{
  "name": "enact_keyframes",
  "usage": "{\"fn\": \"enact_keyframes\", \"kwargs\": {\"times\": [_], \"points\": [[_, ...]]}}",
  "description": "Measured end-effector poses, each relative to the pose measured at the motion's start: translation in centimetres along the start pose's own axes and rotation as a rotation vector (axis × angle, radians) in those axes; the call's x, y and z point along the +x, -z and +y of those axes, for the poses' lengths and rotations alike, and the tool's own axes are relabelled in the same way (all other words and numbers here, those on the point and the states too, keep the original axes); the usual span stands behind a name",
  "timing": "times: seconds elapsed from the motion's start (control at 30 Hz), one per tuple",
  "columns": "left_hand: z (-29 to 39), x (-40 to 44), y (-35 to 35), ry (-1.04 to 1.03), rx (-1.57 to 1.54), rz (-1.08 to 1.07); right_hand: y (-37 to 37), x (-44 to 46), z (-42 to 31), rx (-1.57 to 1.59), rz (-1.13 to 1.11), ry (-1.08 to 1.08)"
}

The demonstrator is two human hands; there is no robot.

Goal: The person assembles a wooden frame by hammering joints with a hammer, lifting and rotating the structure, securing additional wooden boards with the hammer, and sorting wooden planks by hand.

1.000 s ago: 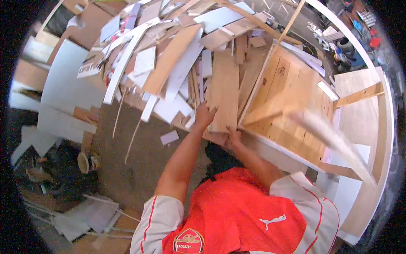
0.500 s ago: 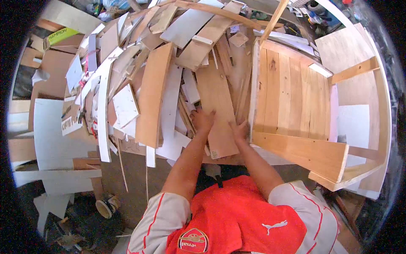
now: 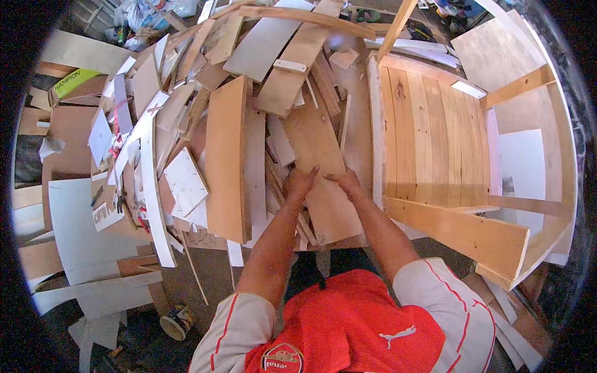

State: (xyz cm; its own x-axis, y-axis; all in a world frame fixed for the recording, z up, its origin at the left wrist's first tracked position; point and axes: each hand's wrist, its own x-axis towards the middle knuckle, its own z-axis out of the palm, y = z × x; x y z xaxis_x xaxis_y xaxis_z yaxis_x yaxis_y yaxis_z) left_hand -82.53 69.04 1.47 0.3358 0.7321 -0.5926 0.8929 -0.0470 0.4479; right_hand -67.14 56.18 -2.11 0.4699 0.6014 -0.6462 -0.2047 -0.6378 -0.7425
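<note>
A long, flat wooden board [image 3: 333, 214] lies on the cluttered worktable, its near end close to the front edge and its far end under another board [image 3: 292, 78]. My left hand [image 3: 300, 181] is on its left edge, thumb on top and the other fingers bent over the side. On its right edge my right hand [image 3: 345, 183] grips the same board, thumb and fingers around the side. Both hands are near the middle of its length. Left of my left hand are thin wooden strips and a pale offcut [image 3: 281, 142].
A wooden frame with a slatted panel [image 3: 429, 137] stands on the right, its plank [image 3: 460, 233] jutting toward me. Many offcuts and a thick brown board [image 3: 225, 155] lie left. A bucket [image 3: 177, 322] is on the floor at lower left.
The head view has shifted. Both hands have moved farther up along the board from its near end. Some loose strips to the right of the board are lying differently.
</note>
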Motion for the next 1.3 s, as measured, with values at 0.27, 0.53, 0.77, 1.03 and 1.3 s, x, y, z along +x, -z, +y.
{"fn": "enact_keyframes", "kwargs": {"times": [0.27,0.53,0.77,1.03,1.3], "points": [[-3.6,-1.3,1.3,-0.078,-0.597,0.332,-5.7,-1.6,-1.8,0.139,-0.026,0.176],[-0.9,-6.6,14.9,0.033,-0.393,0.186,-11.4,-8.3,-9.1,0.802,-0.351,-0.118],[-2.4,-8.2,20.2,-0.03,-0.4,0.043,-14.1,-9.6,-8.5,0.792,-0.419,-0.286],[-8.5,-6.0,15.1,-0.216,-0.304,0.04,-14.1,-9.8,-4.1,1.111,-0.492,-0.435],[-10.2,-12.8,15.9,-0.193,-0.361,0.009,-14.2,-17.8,-5.6,0.993,-0.506,-0.566]]}}
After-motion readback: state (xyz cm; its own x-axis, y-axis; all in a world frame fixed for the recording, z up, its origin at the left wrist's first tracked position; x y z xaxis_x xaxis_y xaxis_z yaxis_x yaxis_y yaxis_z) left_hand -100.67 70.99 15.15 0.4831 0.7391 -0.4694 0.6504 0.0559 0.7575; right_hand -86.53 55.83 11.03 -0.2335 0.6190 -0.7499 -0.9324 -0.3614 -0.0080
